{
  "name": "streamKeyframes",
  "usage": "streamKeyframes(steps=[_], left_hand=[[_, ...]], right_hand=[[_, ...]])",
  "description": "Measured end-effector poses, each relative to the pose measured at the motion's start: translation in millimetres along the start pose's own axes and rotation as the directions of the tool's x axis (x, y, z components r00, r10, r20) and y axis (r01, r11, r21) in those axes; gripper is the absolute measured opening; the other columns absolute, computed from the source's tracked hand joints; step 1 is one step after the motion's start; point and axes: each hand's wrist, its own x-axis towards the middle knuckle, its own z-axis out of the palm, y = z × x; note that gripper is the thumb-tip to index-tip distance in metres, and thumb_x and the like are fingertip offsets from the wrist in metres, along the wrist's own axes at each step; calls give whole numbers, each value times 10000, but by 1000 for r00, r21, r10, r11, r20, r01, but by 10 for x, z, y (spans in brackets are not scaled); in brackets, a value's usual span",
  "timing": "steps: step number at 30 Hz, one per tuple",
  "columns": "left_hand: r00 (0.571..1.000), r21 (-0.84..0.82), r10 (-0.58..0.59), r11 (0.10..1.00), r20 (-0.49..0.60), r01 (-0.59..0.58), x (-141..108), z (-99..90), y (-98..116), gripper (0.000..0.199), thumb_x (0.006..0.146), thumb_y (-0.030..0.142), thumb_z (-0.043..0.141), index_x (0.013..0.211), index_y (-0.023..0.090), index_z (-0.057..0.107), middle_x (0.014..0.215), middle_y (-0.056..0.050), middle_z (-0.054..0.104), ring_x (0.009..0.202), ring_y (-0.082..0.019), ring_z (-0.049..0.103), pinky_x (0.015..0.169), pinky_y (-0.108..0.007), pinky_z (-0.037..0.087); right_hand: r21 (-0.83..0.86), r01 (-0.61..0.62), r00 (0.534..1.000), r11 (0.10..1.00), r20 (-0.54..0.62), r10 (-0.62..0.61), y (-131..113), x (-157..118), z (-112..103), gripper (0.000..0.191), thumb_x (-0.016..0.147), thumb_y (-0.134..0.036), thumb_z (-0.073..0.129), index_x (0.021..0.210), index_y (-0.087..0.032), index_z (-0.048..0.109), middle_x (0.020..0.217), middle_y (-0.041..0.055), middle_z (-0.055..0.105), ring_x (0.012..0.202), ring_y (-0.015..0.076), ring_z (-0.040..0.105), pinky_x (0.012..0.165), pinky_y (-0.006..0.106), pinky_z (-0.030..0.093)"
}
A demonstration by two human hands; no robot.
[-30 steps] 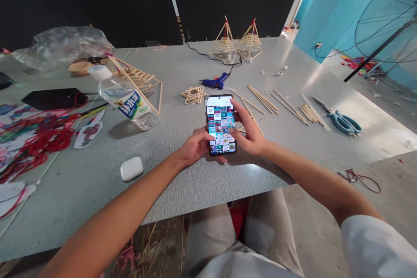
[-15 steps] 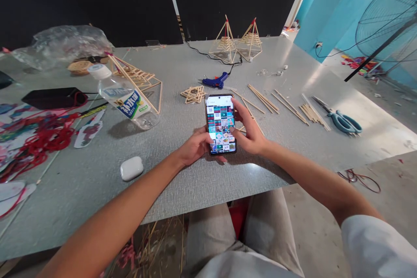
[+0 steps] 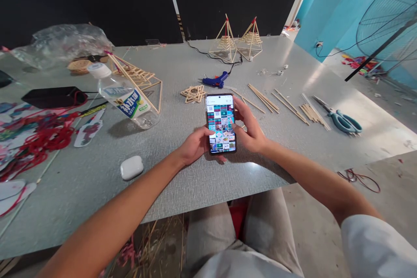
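A black phone is held upright over the table's front part, its lit screen showing a grid of small pictures. My left hand grips its lower left side, with the thumb at the screen's left edge. Around the right side is my right hand, its thumb at the screen's right edge. Just behind the phone lie a small star-shaped stick piece and a blue glue gun. Some thin sticks behind my right hand are partly hidden.
A clear bottle leans near a stick frame at left. White earbud case lies in front. Scissors and loose sticks are at right. Two stick pyramids stand behind; red cords lie far left.
Both thumbs have shifted slightly upward along the phone's edges. The pictures on the screen look almost the same, and the phone stays in both hands.
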Motion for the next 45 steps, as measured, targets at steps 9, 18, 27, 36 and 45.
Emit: streamKeyframes(steps=[9,18,27,36,45], left_hand=[[998,-26,53,998,43,-52,-32,2,17,495,1037,337,650,1502,172,692,1412,-185,830,1089,-369,842,734,-579,798],[978,118,7,993,-210,18,23,182,79,722,992,692,798,1451,138,735,1361,-223,836,923,-368,855,457,-425,702],[995,22,94,995,-20,-94,-18,136,70,674,1087,654,692,1561,175,675,1463,-208,813,985,-340,856,606,-474,773],[998,-4,50,999,33,-50,-8,16,14,609,1086,517,628,1582,170,692,1538,-233,784,1268,-467,826,764,-604,791],[999,29,30,999,-34,-29,-28,-30,-12,759,817,216,670,1576,196,685,1533,-177,800,1241,-433,825,882,-654,780]], right_hand=[[-3,-3,1000,1000,2,3,-7,-3,-12,781,1175,-408,555,1889,-396,238,1832,126,566,1557,387,666,1260,677,603],[47,67,997,997,25,-68,-89,25,-15,846,1147,-343,550,1903,-467,194,1952,70,442,1486,368,726,1122,638,676],[64,49,998,997,22,-51,-74,14,-23,795,1174,-335,514,1898,-476,217,1941,59,464,1575,364,678,1208,659,645],[-71,22,997,997,79,-17,-7,4,15,1126,1083,-542,797,1923,-351,72,1915,208,437,1608,428,631,1271,672,612],[-78,28,988,997,154,-16,-31,17,-33,1195,1061,-585,792,1922,-320,6,1841,222,515,1578,444,648,1274,691,604]])
